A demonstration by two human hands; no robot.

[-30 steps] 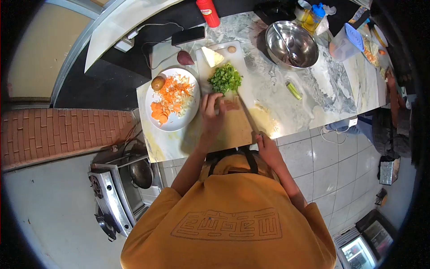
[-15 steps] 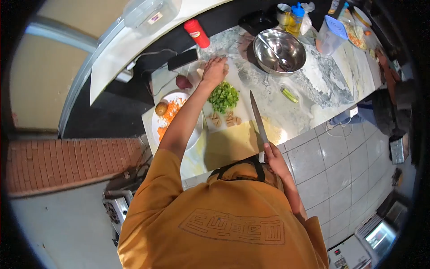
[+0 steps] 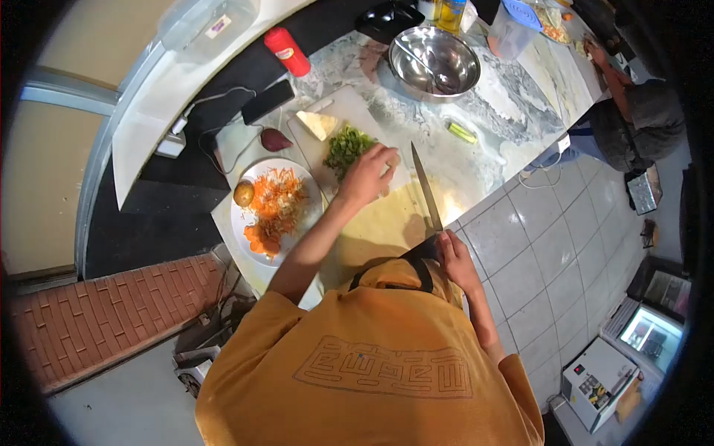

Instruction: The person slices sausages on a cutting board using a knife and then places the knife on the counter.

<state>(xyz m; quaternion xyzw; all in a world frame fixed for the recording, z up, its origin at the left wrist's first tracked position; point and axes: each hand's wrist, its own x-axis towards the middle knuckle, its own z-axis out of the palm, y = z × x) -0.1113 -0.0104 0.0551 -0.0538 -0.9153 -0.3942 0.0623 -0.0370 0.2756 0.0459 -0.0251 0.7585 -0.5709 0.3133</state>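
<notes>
My right hand (image 3: 455,260) is closed around the handle of a long kitchen knife (image 3: 426,186), its blade pointing away over the counter edge. My left hand (image 3: 368,177) hovers at the near side of chopped green leaves (image 3: 344,151), fingers loosely bent and apart. Beneath it, small pale tan pieces (image 3: 384,192) are mostly hidden. A pale wedge-shaped block (image 3: 317,125) rests on the white cutting board (image 3: 344,101) beyond the leaves. To the left, a white plate (image 3: 303,236) carries shredded carrot (image 3: 277,197) and a round brown vegetable (image 3: 244,194).
A purple onion (image 3: 275,140), black phone-like object (image 3: 268,102) and red bottle (image 3: 287,52) stand at the back left. Beyond the knife are a steel bowl (image 3: 434,65) with a utensil inside and a cut green stalk (image 3: 462,132). Another person's arm (image 3: 613,82) shows at far right.
My left hand has come back from the far end of the board to the near side of the leaves, uncovering the pale block. My right hand still holds the knife. The view has shifted.
</notes>
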